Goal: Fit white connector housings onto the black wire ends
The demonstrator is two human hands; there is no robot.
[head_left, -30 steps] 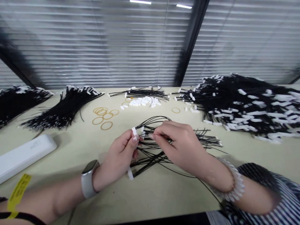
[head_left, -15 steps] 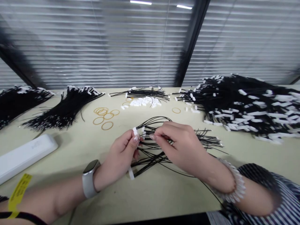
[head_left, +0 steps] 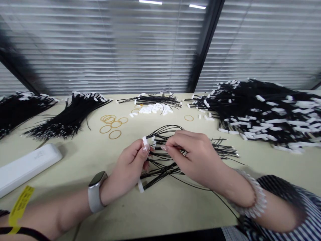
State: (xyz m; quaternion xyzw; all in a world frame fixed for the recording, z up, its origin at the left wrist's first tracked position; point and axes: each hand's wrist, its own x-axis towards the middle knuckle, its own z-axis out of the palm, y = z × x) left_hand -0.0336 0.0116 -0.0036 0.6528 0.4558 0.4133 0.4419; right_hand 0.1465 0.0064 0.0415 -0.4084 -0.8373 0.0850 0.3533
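Between thumb and fingers, my left hand (head_left: 134,159) grips a small white connector (head_left: 144,141) with black wires coming out of its right side. My right hand (head_left: 192,154) is pinched on a thin black wire (head_left: 157,147) just right of that connector. Beneath both hands lies a loose bunch of black wires (head_left: 170,169), some crossing each other. A further white connector (head_left: 140,185) sits at the bunch's lower left end. The bare wire ends (head_left: 229,152) stick out to the right past my right hand.
Rubber bands (head_left: 110,125) lie left of centre, behind a white box-shaped device (head_left: 27,167). Loose white connectors (head_left: 155,108) are heaped at the back. Bundled black wires (head_left: 67,115) lie at left, and a large wire pile (head_left: 263,113) with white connectors fills the right.
Almost nothing differs. My right forearm has shifted very slightly to the right, while both hands keep their grips in the same place.
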